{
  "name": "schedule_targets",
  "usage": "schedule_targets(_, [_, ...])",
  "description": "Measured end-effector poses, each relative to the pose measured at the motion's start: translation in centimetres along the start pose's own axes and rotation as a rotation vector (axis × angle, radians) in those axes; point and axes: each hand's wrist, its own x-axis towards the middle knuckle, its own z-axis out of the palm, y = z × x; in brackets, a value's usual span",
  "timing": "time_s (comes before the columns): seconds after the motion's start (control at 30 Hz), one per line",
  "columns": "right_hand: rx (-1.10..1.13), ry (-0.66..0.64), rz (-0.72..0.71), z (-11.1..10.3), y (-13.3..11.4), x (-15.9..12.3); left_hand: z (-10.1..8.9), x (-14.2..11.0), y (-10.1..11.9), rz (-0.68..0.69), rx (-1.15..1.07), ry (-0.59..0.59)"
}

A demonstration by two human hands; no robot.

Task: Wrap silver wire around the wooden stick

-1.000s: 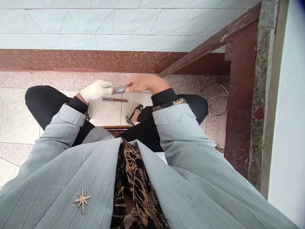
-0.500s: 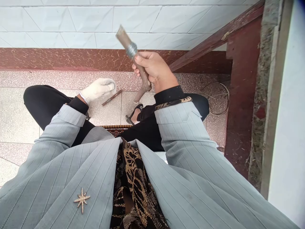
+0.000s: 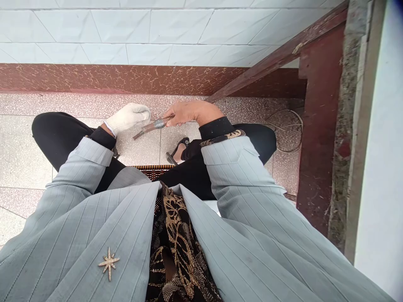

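Over speckled tiles (image 3: 19, 147), my right hand (image 3: 185, 112) grips brown wire-bound wooden stick (image 3: 152, 126): hold steady; white-gloved left hand (image 3: 129, 116) curled, contents unclear.

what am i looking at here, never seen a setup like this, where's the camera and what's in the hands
No machine here: these are a person's own hands, seen from above by a head-worn camera. The white-gloved left hand is curled; whether it holds anything is unclear. The bare right hand has its grip around a wire-bound stick. A slim brown rod shows just below the left hand; I can't tell whether it touches the tiled floor. A looped cord lies farther right.
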Motion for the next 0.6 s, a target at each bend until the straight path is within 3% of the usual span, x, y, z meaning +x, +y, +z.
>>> schedule_targets(0.13, [0.125, -0.129, -0.091, -0.2, -0.1, -0.7, -0.5, 0.3, -0.4, -0.035, -0.01, 0.066])
schedule_targets(0.4, [0.373, -0.131, -0.246, -1.4, -0.9, -3.1, -0.5, 0.6, -0.5, -0.033, -0.132, 0.096])
schedule_targets(0.47, [0.44, -0.034, -0.343, -1.4, -1.0, -3.8, 0.0, 0.6, -0.3, -0.014, -0.154, 0.116])
schedule_targets(0.6, [0.734, 0.352, -0.493, -1.0, -1.2, -4.2, 1.0, 0.4, 0.2, 0.004, -0.177, 0.051])
